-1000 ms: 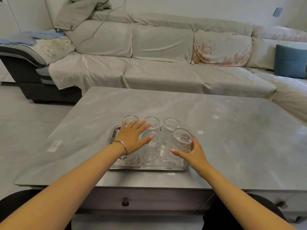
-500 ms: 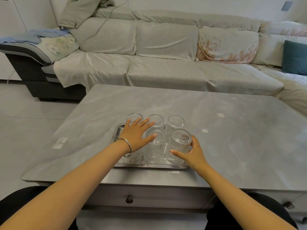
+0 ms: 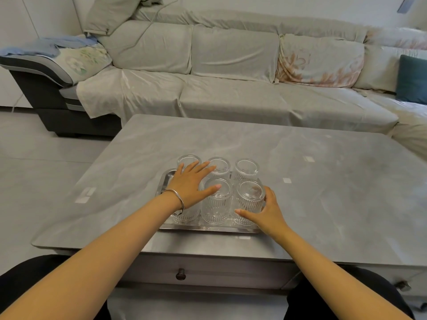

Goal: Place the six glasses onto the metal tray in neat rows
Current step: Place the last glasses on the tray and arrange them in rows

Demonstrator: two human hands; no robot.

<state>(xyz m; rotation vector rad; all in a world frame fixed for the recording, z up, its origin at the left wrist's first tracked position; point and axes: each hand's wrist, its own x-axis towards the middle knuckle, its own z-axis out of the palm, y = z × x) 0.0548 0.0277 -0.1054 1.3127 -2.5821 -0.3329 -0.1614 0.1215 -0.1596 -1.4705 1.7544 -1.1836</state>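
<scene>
Several ribbed clear glasses stand upside down in two rows on the metal tray [image 3: 209, 228]. The back row shows a left glass [image 3: 186, 159], a middle glass [image 3: 220, 165] and a right glass [image 3: 246, 168]. In front stand a middle glass [image 3: 216, 204] and a right glass [image 3: 249, 202]; the front left glass [image 3: 186, 215] is mostly hidden under my left hand [image 3: 190, 185], which lies flat with fingers spread across the glass bottoms. My right hand [image 3: 265, 212] wraps the front right glass from its right side.
The tray sits near the front edge of a grey marble coffee table [image 3: 323, 181] with a drawer knob [image 3: 180, 273] below. A covered sofa [image 3: 231, 88] runs behind the table, with a teal cushion [image 3: 412, 82] at right. My dark-clothed knees are under the table edge.
The front right glass was tilted a second ago and now stands upright on the tray under my right hand. My left hand has stayed flat on the glasses. The camera has shifted slightly.
</scene>
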